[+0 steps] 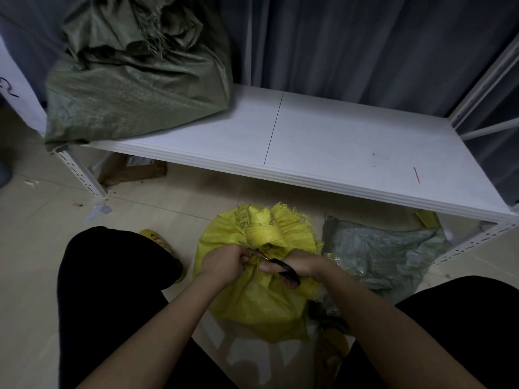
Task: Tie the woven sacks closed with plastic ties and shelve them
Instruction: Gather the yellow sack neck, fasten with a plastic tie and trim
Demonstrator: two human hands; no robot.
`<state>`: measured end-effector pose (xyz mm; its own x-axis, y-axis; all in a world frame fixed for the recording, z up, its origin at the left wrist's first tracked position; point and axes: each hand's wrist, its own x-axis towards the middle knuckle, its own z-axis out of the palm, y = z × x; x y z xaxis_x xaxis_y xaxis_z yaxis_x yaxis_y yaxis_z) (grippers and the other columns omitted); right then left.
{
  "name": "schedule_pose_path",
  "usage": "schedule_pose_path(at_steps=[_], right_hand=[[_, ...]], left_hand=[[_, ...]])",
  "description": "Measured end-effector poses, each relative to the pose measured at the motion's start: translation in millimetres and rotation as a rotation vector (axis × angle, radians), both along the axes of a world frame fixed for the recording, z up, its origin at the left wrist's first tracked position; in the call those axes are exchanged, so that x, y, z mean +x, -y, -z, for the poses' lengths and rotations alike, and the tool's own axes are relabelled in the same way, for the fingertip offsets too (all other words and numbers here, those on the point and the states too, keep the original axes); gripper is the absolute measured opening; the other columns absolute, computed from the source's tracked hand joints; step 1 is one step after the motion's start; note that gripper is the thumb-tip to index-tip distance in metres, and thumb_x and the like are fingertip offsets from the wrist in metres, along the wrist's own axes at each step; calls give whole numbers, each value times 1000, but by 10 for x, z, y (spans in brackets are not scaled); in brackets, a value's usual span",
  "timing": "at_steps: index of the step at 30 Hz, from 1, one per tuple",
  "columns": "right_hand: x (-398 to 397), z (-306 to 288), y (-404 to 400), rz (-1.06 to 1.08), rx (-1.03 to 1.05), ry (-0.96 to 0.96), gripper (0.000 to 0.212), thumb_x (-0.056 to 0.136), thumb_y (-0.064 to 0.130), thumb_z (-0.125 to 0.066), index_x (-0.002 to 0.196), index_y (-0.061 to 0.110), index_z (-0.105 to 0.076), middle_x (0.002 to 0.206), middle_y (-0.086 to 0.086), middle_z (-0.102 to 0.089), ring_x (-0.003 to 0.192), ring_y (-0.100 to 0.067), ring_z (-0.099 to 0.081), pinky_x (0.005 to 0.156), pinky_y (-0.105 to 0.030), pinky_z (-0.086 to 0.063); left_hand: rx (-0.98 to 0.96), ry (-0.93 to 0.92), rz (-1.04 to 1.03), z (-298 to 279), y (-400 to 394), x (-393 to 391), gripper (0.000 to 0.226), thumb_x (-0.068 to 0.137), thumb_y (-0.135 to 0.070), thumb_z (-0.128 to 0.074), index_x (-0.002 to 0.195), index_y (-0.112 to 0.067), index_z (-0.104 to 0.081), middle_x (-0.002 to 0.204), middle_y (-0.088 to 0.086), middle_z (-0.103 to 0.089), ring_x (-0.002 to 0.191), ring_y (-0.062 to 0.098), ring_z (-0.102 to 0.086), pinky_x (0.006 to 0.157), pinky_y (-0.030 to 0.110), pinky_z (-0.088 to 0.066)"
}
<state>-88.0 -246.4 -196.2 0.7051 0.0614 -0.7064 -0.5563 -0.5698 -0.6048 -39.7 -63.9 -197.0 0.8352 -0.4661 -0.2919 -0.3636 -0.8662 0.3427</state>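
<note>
Yellow woven sack [261, 299]: on floor between knees, neck bunched. Left hand [224, 263] pinching neck. Right hand [295, 266] closed round black-handled scissors [283, 269] at neck. Green sack [134, 77]: on white shelf [337, 141], left end.

Dim, flat light, edges darkened and bowed by the wide lens, foreground perhaps slightly soft.

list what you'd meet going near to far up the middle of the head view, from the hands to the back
hands, left and right, at the neck of the yellow sack → bare floor tiles → white shelf → grey curtain
</note>
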Motion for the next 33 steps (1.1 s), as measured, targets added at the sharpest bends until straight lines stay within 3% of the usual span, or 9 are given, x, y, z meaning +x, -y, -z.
schedule_pose_path(at_steps=[4, 8, 13, 16, 18, 23, 28, 33], right_hand=[[-11, 80, 57, -38, -121, 104, 54, 70, 66, -66, 47, 18, -58, 44, 8, -58, 50, -4, -56, 67, -21, -46], [-70, 102, 96, -136, -196, 122, 54, 70, 70, -62, 49, 20, -63, 50, 8, -61, 54, -2, -57, 73, -25, -48], [-223, 96, 72, 7, -261, 263, 54, 64, 67, -69, 46, 16, -62, 45, 5, -59, 49, -4, -53, 61, -25, -45], [-300, 56, 66, -13, -218, 201, 53, 67, 65, -68, 51, 15, -67, 51, 4, -64, 52, -2, -56, 70, -26, -50], [-317, 9, 69, -65, -174, 119, 50, 71, 65, -65, 51, 19, -65, 49, 9, -63, 55, 0, -57, 68, -21, -47], [-352, -59, 104, -296, -295, 17, 65, 73, 80, -44, 46, 23, -60, 45, 12, -57, 64, -5, -54, 75, -25, -44], [-466, -126, 115, -286, -271, -88, 67, 71, 83, -43, 55, 21, -60, 51, 11, -59, 61, -7, -54, 70, -26, -43], [-498, -238, 110, -124, -259, 41, 62, 68, 77, -56, 62, 16, -62, 60, 4, -65, 64, -9, -60, 75, -26, -47]], left_hand=[[18, -3, -39, 20, 4, 9, 19, 93, -28, -47, 98, -24, -65, 107, 2, -66, 102, 23, -60, 72, 28, -40], [22, -2, -64, -25, 54, 23, 21, 92, -28, -47, 100, -22, -65, 108, 4, -66, 103, 25, -60, 74, 29, -42], [-60, 62, -148, -164, 63, 30, 23, 95, -29, -41, 106, -19, -59, 111, 9, -65, 106, 31, -59, 76, 31, -42], [-100, 114, -201, -241, 45, 46, 22, 97, -28, -39, 104, -16, -55, 109, 13, -64, 104, 33, -59, 74, 33, -42], [-113, 120, -208, -274, 46, 48, 21, 96, -28, -39, 103, -16, -55, 109, 13, -64, 103, 33, -59, 76, 34, -43], [-132, 133, -208, -373, 114, 0, 22, 96, -27, -40, 104, -16, -57, 109, 12, -64, 103, 32, -58, 75, 33, -43], [-139, 119, -216, -399, 164, -43, 20, 95, -27, -40, 100, -17, -57, 105, 9, -67, 102, 30, -59, 77, 34, -44], [-187, 154, -229, -469, 203, -70, 19, 96, -26, -40, 100, -17, -56, 105, 10, -66, 102, 32, -59, 76, 35, -44]])
